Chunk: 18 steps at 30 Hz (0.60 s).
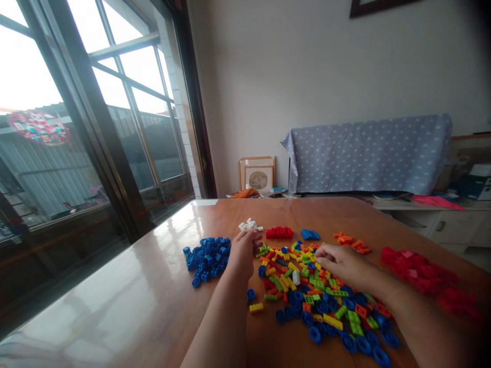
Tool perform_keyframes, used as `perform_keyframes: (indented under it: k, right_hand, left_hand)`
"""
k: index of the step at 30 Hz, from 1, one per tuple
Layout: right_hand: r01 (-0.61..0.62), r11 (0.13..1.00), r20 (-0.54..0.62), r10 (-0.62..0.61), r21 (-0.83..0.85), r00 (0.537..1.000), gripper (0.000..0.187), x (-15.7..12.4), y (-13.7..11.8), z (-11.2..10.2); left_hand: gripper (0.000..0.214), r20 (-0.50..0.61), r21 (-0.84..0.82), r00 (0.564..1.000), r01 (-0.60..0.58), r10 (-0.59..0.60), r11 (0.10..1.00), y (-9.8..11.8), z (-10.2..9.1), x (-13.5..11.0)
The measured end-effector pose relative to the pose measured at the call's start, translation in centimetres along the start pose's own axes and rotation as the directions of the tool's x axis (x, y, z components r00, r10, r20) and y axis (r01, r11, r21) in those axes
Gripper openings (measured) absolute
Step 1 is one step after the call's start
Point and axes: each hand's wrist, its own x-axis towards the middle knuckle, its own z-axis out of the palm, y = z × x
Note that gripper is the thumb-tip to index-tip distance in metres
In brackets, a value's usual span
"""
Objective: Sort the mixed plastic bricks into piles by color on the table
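While the right hand [336, 258] is at the mixed bricks [309, 299] on the counter [134, 301], the left hand [244, 250] is between them and the blue bricks [210, 258]; I cannot tell whether either's fingers [325, 250] pinch anything.

Fingers [325, 251] at mixed bricks [309, 299], brown table [153, 296]

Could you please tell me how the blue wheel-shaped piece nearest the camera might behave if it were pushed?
The blue wheel-shaped piece appears to lie flat, so it would probably slide rather than roll. The glossy brown table suggests little grip beneath it. Its round outline means it might roll if stood on edge.
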Motion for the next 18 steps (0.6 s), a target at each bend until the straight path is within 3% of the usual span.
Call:
perform_keyframes:
  k: [3,6,8,10,12,16,18]
  right_hand:
    - [0.005,1.0,-0.009,-0.006,-0.01,1.0,0.029,-0.1,-0.1,-0.1]
    - [0.015,1.0,-0.012,-0.015,-0.021,1.0,0.029,-0.2,-0.2,-0.3]
    - [0.009,1.0,-0.006,-0.01,-0.023,1.0,0.03,-0.2,-0.3,-0.4]
    - [0.005,1.0,0.002,-0.005,-0.018,1.0,0.03,-0.3,-0.4,-0.5]
    - [0.0,1.0,0.011,0.0,-0.015,1.0,0.03,-0.3,-0.4,-0.5]
    - [0.007,1.0,0.033,-0.006,-0.014,0.999,0.03,-0.2,-0.3,-0.5]
    - [0.012,1.0,0.036,-0.012,-0.008,0.999,0.029,-0.2,-0.1,-0.4]
  left_hand:
    - [0.017,0.153,0.414,0.988,-0.087,0.025,0.906,-0.8,0.2,-0.4]
    - [0.004,0.216,0.76,0.971,-0.23,0.097,0.608,-1.0,-0.2,-0.7]
    - [0.006,0.229,0.883,0.962,-0.27,0.15,0.385,-0.7,-0.6,-1.0]
    - [0.01,0.204,0.93,0.966,-0.243,0.161,0.276,-0.5,-1.0,-1.4]
    - [0.015,0.166,0.935,0.974,-0.205,0.154,0.288,-0.4,-1.3,-1.6]
    - [0.024,0.155,0.899,0.98,-0.193,0.127,0.394,-0.8,-1.7,-1.7]
    - [0.024,0.166,0.902,0.979,-0.2,0.12,0.383,-1.0,-1.7,-1.6]
